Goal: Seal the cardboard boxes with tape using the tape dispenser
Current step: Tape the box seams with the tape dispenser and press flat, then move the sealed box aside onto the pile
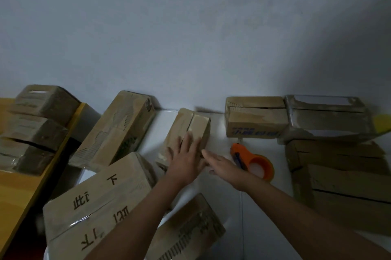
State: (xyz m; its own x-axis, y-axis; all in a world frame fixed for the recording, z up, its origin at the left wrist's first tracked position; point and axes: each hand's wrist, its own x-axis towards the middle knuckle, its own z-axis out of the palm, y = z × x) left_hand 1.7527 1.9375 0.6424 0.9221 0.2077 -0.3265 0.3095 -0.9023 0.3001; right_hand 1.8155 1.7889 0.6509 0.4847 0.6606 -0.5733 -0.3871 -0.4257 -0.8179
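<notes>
Right now, my left hand point(186, 159) flat on small cardboard box point(196, 126) at centre, fingers spread; right hand point(224, 166) at its near-right corner, fingers straight, gripping nothing. Orange tape dispenser point(252, 161) lies just right, untouched; more boxes l & r

Plain indoor packing spot, a storeroom or a room at home
Many worn brown cardboard boxes point(114, 128) lie crowded on a white tiled floor point(220, 132) against a bare pale grey wall point(190, 37), some stacked on a yellow wooden surface point(19, 192) at the left; an orange tape dispenser with a clear tape roll point(254, 160) lies among them, and printed lettering marks the large box point(99, 196) nearest the camera
</notes>
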